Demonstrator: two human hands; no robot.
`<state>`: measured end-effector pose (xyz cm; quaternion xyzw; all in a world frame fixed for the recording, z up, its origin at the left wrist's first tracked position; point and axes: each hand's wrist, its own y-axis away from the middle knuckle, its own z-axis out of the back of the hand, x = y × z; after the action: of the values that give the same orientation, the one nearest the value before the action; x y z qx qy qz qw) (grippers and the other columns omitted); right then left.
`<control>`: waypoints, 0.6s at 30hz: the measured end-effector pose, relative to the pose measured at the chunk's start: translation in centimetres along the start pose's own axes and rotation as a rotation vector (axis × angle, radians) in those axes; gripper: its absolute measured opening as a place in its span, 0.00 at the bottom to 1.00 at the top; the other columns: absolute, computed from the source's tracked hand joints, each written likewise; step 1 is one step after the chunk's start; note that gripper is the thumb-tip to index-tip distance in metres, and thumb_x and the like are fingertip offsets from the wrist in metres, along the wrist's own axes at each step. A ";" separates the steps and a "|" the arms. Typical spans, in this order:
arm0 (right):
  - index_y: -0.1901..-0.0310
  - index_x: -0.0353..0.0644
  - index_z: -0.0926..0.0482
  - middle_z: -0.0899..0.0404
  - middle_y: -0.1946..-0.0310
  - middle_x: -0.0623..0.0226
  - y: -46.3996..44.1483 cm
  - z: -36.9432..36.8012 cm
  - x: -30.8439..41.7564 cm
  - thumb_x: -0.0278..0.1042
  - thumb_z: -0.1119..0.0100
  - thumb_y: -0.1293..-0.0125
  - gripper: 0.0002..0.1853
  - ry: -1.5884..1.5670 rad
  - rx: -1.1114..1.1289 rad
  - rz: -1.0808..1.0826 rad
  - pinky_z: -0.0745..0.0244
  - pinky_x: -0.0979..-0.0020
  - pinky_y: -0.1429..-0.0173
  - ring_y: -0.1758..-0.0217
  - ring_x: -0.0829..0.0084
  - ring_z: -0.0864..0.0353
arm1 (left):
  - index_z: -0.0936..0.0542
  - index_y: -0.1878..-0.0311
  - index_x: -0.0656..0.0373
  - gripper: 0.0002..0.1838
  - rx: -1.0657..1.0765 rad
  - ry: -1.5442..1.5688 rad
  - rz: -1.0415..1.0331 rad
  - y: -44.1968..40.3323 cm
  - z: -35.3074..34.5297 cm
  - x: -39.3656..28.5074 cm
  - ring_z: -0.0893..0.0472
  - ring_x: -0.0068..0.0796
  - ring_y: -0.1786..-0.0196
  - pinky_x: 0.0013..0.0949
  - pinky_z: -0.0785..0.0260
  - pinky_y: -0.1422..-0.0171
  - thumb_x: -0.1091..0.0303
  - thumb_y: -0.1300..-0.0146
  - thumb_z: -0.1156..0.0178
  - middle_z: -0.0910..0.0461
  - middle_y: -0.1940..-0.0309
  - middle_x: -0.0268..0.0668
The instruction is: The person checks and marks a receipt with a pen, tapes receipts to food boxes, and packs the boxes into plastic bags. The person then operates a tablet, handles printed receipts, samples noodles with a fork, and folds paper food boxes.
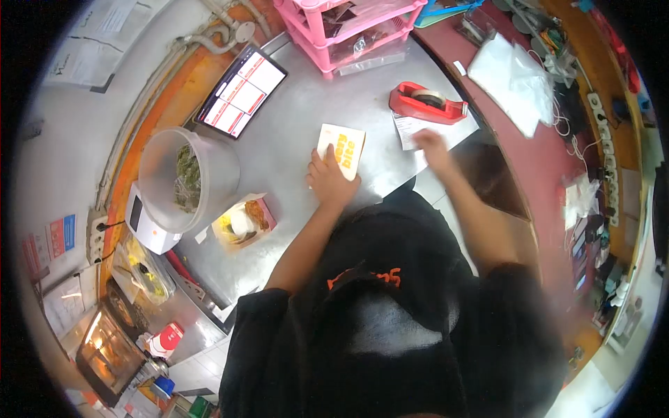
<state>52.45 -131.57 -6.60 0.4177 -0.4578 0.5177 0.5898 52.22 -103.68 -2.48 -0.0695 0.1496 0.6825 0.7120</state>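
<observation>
My left hand (333, 180) holds a closed white food box (343, 148) with yellow lettering on the steel table, its fingers over the lid and side. My right hand (433, 148) is over the right part of the table, slightly blurred, with its fingers curled in. What they pinch, if anything, is too small to make out. Just beyond that hand stands a red tape dispenser (446, 111) with a roll of tape in it. A printed paper slip (408, 131) lies partly beneath the dispenser. To the left sits an open food box (244, 221) with rice, fried meat and something yellow.
A tablet (242, 90) leans at the back left. Near it, a clear tub (157, 188) of greens stands on a white scale (148, 224). Pink stacked trays (317, 35) stand at the far edge. Plastic bags (512, 80) lie on the red counter (516, 181) at right.
</observation>
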 end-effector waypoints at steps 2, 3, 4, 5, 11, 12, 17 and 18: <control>0.70 0.42 0.18 0.20 0.75 0.67 0.6 -7.8 3.1 0.38 0.36 0.41 0.09 0.175 0.104 -0.184 0.27 0.69 0.64 0.70 0.74 0.22 | 0.41 0.30 0.51 0.50 -0.048 0.029 0.012 -0.1 -0.1 -0.8 0.36 0.54 0.40 0.55 0.43 0.40 0.50 0.58 0.32 0.44 0.34 0.52; 0.71 0.39 0.19 0.21 0.76 0.66 0.4 -10.2 5.2 0.38 0.35 0.43 0.10 0.303 0.136 -0.211 0.27 0.68 0.65 0.72 0.75 0.23 | 0.41 0.30 0.51 0.50 -0.053 0.030 0.028 -0.3 0.1 -1.1 0.36 0.54 0.40 0.55 0.43 0.40 0.50 0.58 0.32 0.44 0.34 0.52; 0.72 0.37 0.19 0.21 0.77 0.64 0.2 -11.5 6.5 0.39 0.33 0.44 0.12 0.432 0.171 -0.232 0.28 0.68 0.66 0.73 0.75 0.24 | 0.41 0.30 0.52 0.50 -0.026 0.063 0.066 -0.5 0.4 -1.2 0.37 0.55 0.39 0.55 0.43 0.39 0.50 0.58 0.31 0.43 0.35 0.52; 0.72 0.37 0.19 0.21 0.77 0.64 0.2 -11.6 6.9 0.39 0.33 0.44 0.12 0.431 0.194 -0.220 0.28 0.68 0.66 0.73 0.75 0.24 | 0.41 0.31 0.52 0.50 -0.002 0.094 0.105 -0.7 0.6 -1.0 0.37 0.55 0.37 0.55 0.42 0.38 0.49 0.58 0.31 0.43 0.35 0.52; 0.73 0.41 0.26 0.27 0.79 0.71 0.5 -10.6 3.2 0.38 0.29 0.46 0.15 0.182 0.301 -0.221 0.33 0.74 0.69 0.76 0.80 0.32 | 0.41 0.30 0.51 0.53 0.243 0.930 -0.066 -2.2 -2.4 5.5 0.37 0.53 0.34 0.52 0.43 0.31 0.51 0.63 0.28 0.39 0.36 0.51; 0.71 0.41 0.27 0.28 0.79 0.73 1.0 -10.0 1.6 0.36 0.29 0.45 0.14 0.124 0.350 -0.199 0.34 0.75 0.69 0.75 0.81 0.33 | 0.41 0.30 0.51 0.53 0.208 0.932 -0.041 -2.0 -1.7 5.5 0.37 0.53 0.34 0.52 0.43 0.31 0.51 0.63 0.28 0.39 0.36 0.51; 0.52 0.35 0.25 0.20 0.65 0.65 4.5 -3.6 0.7 0.33 0.35 0.39 0.17 0.138 0.726 -0.250 0.25 0.70 0.53 0.62 0.72 0.21 | 0.33 0.33 0.50 0.51 0.188 0.306 -0.470 -0.9 0.4 2.3 0.37 0.51 0.32 0.51 0.47 0.29 0.51 0.68 0.26 0.38 0.33 0.50; 0.42 0.35 0.28 0.20 0.56 0.61 4.9 -2.0 3.5 0.32 0.40 0.36 0.21 0.013 0.788 -0.396 0.29 0.71 0.43 0.51 0.73 0.22 | 0.30 0.35 0.50 0.49 0.147 0.266 -0.500 -0.5 0.1 1.9 0.36 0.52 0.33 0.54 0.48 0.30 0.45 0.66 0.26 0.37 0.33 0.50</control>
<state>47.95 -128.30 -3.55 0.6872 -0.1330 0.5322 0.4763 52.78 -101.91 -2.97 -0.1412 0.2689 0.4583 0.8353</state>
